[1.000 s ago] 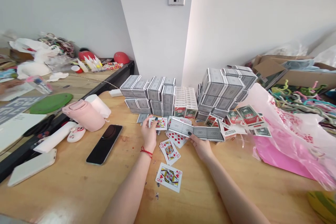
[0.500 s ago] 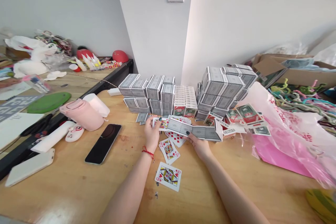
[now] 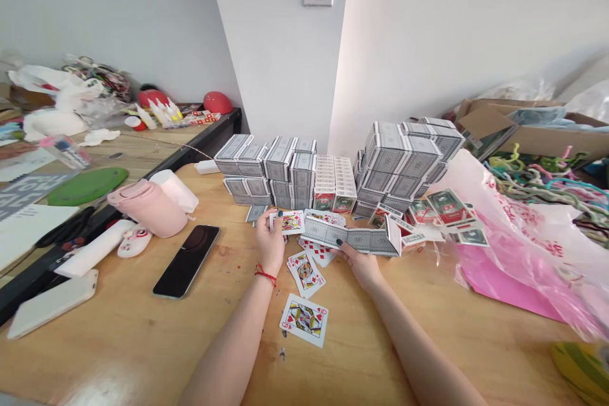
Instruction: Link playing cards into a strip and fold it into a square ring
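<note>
Pinched in my left hand (image 3: 270,242) is a red face card (image 3: 293,222), its picture side toward me. My right hand (image 3: 360,261) grips a strip of joined grey-backed playing cards (image 3: 364,239), folded up at its right end. The strip's left end lies close to the face card's right edge. Beneath and below the hands, loose red cards lie face up: a partly covered diamond card (image 3: 320,254), a king of diamonds (image 3: 305,273) and a queen of hearts (image 3: 304,320). My fingertips under the strip are hidden.
Behind the hands stand card-built blocks on the left (image 3: 241,158) and a taller stack (image 3: 404,155) on the right, with red card boxes (image 3: 325,200) between. A phone (image 3: 186,261) and pink bottle (image 3: 151,208) lie left. Pink plastic (image 3: 504,282) and loose card packs (image 3: 447,209) lie right.
My left hand has shifted a little left with the face card, so more of the card shows beside the strip. My right hand and the strip have hardly moved.
</note>
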